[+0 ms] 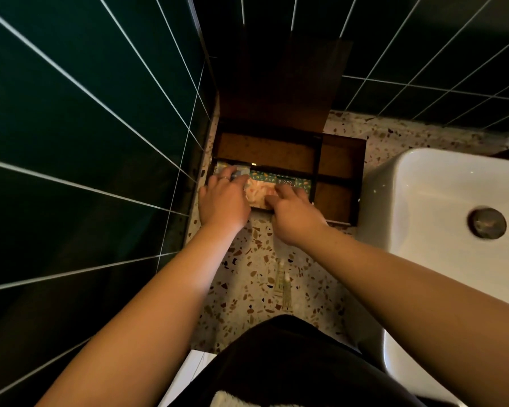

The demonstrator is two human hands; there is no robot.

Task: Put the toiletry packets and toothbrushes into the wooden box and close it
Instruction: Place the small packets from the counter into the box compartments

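Note:
A dark wooden box (341, 160) stands open on the terrazzo counter, its lid (279, 83) raised against the tiled wall. Dividers split the box into compartments. Colourful toiletry packets (262, 186) lie in the front left compartment. My left hand (222, 198) rests on the left end of the packets, fingers bent down onto them. On the right end lies my right hand (291, 212), fingertips pressing on the packets. Two wrapped toothbrushes (282, 286) lie on the counter near me, between my forearms.
A white basin (441, 201) with a metal drain (487, 223) fills the right side, close to the box. Dark green tiled walls (86, 142) close in on the left and behind. The terrazzo counter (247, 259) is narrow.

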